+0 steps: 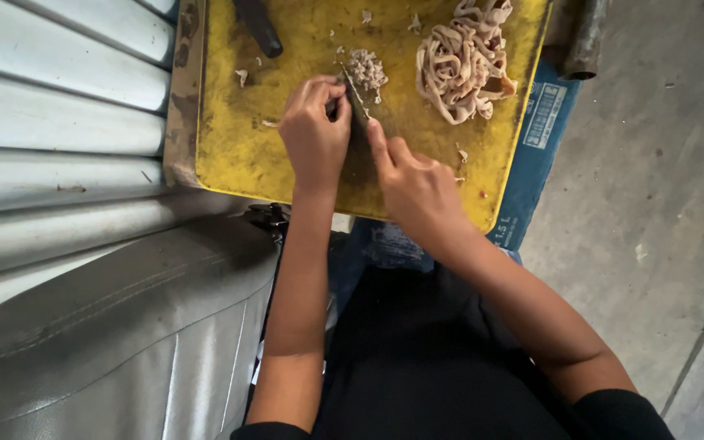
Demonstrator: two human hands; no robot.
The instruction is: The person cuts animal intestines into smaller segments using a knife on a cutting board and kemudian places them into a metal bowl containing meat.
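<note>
Below your black lap, your right hand (417,187) clamps the knife (355,96) mid-chop on the yellow cutting board (238,147), left hand (313,130) pinched beside the minced pile (366,68); next, feed more strips (462,61).

Both arms reach forward, the left hand (314,134) curled with fingertips pinched, the right hand (414,186) closed, first finger pointing out.
</note>
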